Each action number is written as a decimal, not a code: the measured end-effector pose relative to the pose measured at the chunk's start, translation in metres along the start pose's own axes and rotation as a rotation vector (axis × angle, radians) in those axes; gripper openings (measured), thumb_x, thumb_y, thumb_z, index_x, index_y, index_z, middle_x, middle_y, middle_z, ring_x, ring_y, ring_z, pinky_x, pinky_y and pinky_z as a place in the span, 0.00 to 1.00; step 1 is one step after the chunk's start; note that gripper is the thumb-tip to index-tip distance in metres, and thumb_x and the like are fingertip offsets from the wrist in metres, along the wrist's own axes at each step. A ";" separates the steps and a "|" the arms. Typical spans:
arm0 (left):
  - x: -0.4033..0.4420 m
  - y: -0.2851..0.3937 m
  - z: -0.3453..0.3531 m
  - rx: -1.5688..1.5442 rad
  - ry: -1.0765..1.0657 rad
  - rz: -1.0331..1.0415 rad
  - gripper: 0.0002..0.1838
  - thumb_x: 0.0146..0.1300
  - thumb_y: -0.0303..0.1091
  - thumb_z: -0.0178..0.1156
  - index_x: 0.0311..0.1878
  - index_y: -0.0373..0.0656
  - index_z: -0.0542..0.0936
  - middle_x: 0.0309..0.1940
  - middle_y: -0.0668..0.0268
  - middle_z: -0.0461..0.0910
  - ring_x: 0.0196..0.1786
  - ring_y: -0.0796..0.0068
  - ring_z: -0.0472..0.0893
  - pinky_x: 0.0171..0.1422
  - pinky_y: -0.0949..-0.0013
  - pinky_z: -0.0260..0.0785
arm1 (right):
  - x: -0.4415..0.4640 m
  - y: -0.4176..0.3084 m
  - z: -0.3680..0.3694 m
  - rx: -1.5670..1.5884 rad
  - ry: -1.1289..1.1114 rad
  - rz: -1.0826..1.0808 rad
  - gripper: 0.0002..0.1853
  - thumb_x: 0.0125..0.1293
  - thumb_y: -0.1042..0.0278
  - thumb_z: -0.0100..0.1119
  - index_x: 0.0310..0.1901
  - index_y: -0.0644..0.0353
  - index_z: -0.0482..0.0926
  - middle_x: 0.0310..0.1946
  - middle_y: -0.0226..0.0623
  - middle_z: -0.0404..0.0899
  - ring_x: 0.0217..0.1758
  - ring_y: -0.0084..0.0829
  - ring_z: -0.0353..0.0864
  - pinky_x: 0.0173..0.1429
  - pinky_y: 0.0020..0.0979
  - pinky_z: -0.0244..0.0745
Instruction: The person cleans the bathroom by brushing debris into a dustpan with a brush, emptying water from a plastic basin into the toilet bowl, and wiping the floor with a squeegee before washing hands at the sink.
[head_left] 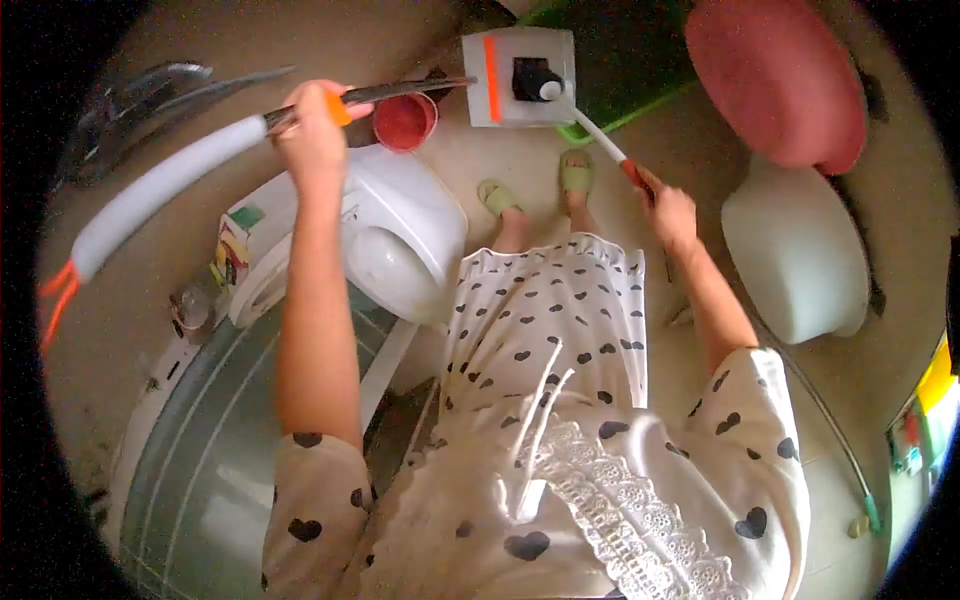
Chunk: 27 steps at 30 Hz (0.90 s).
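Observation:
My left hand (315, 135) is wrapped round a long dark handle with an orange part; a pale grey sleeve (170, 195) and orange strands lie at its lower left end. My right hand (668, 212) grips a white and red brush handle (602, 138). The white knob at its far end is over a black piece (532, 78) on a pale square tray (504, 105) with an orange strip. The tip of the dark handle reaches the tray's left edge.
A red bucket (405, 122) stands left of the tray. Below it is a white washbasin (385, 255). Pink (775, 80) and white (795, 255) tubs are at right, a green mat (635, 60) behind. A glass-topped appliance (225, 470) is lower left; my feet (575, 178) are below the tray.

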<state>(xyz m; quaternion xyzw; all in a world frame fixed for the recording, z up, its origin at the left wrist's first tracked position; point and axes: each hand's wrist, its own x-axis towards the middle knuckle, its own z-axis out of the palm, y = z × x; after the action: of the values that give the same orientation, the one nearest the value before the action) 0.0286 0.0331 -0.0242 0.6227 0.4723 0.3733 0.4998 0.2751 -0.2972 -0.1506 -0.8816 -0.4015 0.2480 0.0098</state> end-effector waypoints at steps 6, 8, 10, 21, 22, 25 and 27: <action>-0.002 -0.018 0.020 0.089 -0.019 -0.039 0.14 0.54 0.36 0.46 0.25 0.34 0.76 0.20 0.61 0.77 0.22 0.69 0.80 0.30 0.71 0.69 | -0.036 -0.044 0.023 -0.068 0.080 -0.128 0.25 0.63 0.57 0.44 0.62 0.32 0.56 0.20 0.43 0.77 0.20 0.44 0.77 0.27 0.45 0.72; -0.008 -0.010 0.033 0.111 -0.060 -0.053 0.15 0.57 0.36 0.45 0.26 0.34 0.75 0.21 0.61 0.76 0.23 0.68 0.80 0.29 0.71 0.70 | -0.016 -0.063 0.024 -0.164 -0.020 -0.129 0.26 0.63 0.60 0.44 0.63 0.30 0.54 0.22 0.43 0.78 0.23 0.43 0.78 0.29 0.43 0.73; -0.023 0.001 0.044 0.064 -0.028 -0.057 0.13 0.52 0.35 0.51 0.25 0.33 0.77 0.15 0.63 0.76 0.20 0.73 0.79 0.26 0.72 0.70 | 0.017 -0.064 0.040 -0.229 -0.017 -0.140 0.26 0.63 0.63 0.42 0.63 0.29 0.53 0.25 0.44 0.78 0.25 0.44 0.79 0.30 0.43 0.73; -0.024 -0.005 0.062 0.343 -0.114 0.013 0.16 0.57 0.37 0.44 0.27 0.35 0.75 0.22 0.62 0.78 0.25 0.67 0.81 0.30 0.70 0.71 | -0.015 -0.037 0.072 -0.189 -0.123 -0.003 0.31 0.62 0.66 0.41 0.65 0.29 0.45 0.26 0.46 0.78 0.29 0.43 0.79 0.31 0.42 0.74; -0.026 -0.006 0.062 0.349 -0.134 0.029 0.15 0.57 0.37 0.45 0.27 0.35 0.76 0.22 0.62 0.78 0.24 0.68 0.81 0.29 0.70 0.71 | -0.019 -0.036 0.072 -0.199 -0.182 0.039 0.34 0.61 0.67 0.43 0.65 0.29 0.42 0.27 0.45 0.79 0.31 0.41 0.80 0.32 0.41 0.74; -0.029 -0.008 0.058 0.255 -0.077 -0.031 0.15 0.57 0.36 0.46 0.27 0.34 0.76 0.21 0.63 0.78 0.24 0.68 0.81 0.28 0.71 0.71 | 0.022 -0.063 0.076 -0.188 -0.066 -0.055 0.32 0.61 0.66 0.43 0.64 0.29 0.47 0.28 0.45 0.78 0.32 0.41 0.80 0.33 0.41 0.74; -0.026 -0.010 0.053 0.141 -0.049 -0.023 0.15 0.52 0.38 0.49 0.25 0.35 0.77 0.16 0.62 0.78 0.21 0.71 0.80 0.31 0.70 0.70 | 0.057 -0.085 0.073 -0.091 0.007 -0.035 0.22 0.65 0.59 0.38 0.60 0.30 0.57 0.30 0.46 0.78 0.31 0.47 0.78 0.35 0.46 0.73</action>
<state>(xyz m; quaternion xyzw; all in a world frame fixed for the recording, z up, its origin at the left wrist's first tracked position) 0.0687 -0.0059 -0.0452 0.6597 0.4924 0.3181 0.4703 0.2140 -0.2126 -0.2210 -0.8749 -0.4276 0.2261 -0.0243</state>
